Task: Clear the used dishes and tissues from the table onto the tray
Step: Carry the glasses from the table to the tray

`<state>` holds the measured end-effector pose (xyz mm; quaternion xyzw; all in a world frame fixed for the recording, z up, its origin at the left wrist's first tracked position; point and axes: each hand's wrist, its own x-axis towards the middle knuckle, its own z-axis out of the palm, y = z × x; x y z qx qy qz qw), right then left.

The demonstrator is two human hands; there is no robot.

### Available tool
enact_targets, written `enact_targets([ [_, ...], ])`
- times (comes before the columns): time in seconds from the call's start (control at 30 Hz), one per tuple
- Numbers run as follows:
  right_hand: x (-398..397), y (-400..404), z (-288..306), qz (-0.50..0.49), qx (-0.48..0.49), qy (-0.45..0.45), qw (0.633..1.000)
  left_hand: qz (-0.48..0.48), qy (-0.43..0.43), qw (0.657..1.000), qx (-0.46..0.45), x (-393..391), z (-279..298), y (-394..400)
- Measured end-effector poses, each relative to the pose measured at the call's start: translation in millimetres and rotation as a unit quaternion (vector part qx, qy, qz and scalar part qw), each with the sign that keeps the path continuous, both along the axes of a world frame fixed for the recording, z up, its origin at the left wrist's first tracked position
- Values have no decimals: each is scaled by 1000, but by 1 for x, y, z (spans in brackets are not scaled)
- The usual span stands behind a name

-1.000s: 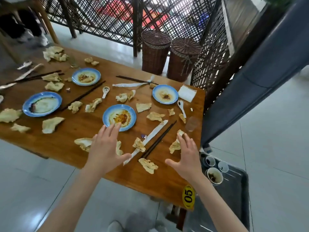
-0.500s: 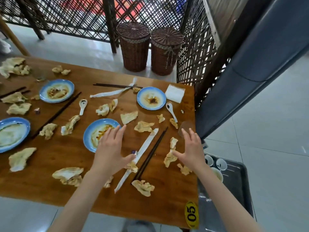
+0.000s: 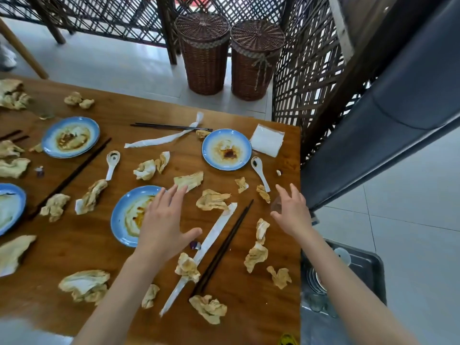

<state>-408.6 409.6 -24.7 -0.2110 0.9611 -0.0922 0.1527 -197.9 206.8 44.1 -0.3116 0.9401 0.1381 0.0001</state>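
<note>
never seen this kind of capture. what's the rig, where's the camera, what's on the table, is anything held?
No robot here: a person's two bare hands, filmed by one wide-angle camera worn on the head, looking down. The left hand hovers open over a blue plate; the right hand reaches, fingers spread, toward a clear glass near the table edge. Neither holds anything. The wooden table carries sauce-stained plates, crumpled tissues, chopsticks and spoons. A dark tray sits low at the right, holding some small dishes.

Two lidded wicker baskets (image 3: pixel 232 53) stand side by side against a lattice screen (image 3: pixel 308 78).
</note>
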Motion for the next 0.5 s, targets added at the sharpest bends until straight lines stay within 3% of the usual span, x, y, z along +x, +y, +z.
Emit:
enact_targets([
  [0.5,23,-31,16,16,-79,17,997,10,15,1000,23,27,-1,-39],
])
